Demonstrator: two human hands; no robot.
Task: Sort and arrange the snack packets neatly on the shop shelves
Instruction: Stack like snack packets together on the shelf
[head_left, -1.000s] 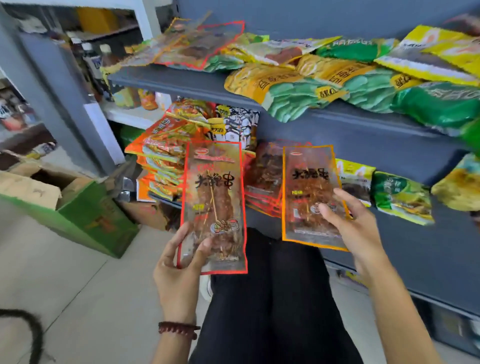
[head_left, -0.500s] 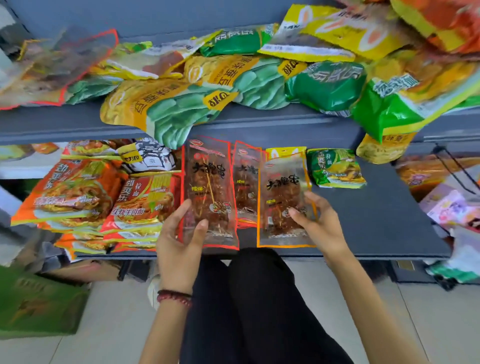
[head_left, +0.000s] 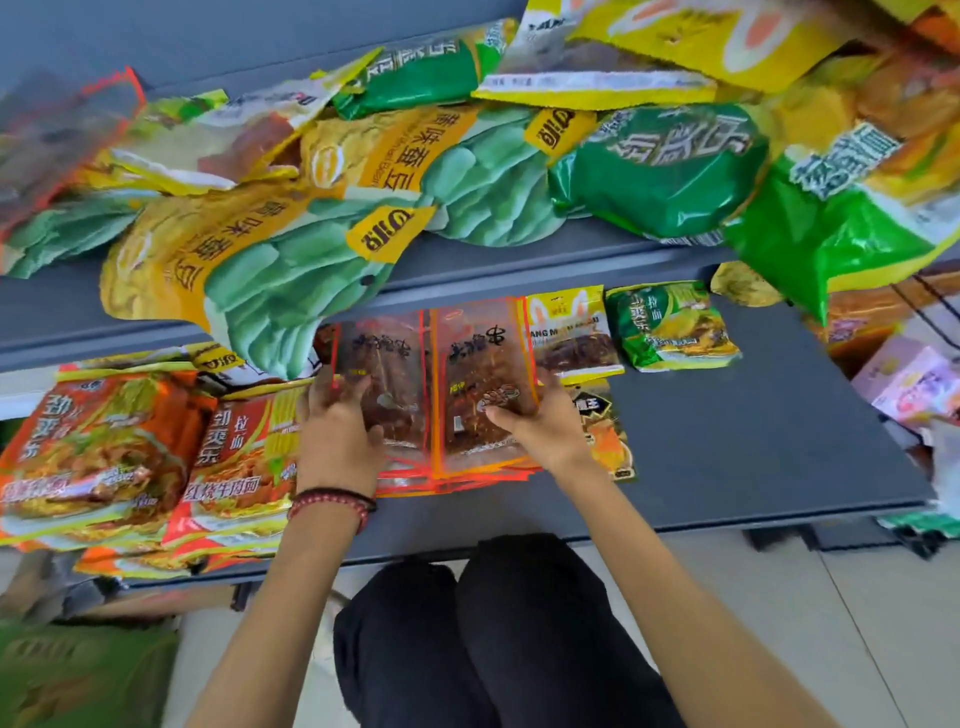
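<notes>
shop; grey shelves (head_left: 727, 441), heaped snack packets (head_left: 270, 249)

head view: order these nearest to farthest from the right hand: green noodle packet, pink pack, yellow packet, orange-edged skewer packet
1. orange-edged skewer packet: pinched in the right hand.
2. yellow packet: just behind.
3. green noodle packet: further right, at the back.
4. pink pack: far right edge.

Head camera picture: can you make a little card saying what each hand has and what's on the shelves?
left hand: holds red-edged packet
right hand: holds orange-edged packet
under them: stack of similar packets on lower shelf
left of hands: orange noodle packs
right of hands: yellow packet, green packet
upper shelf: big green-and-yellow bags, jumbled
</notes>
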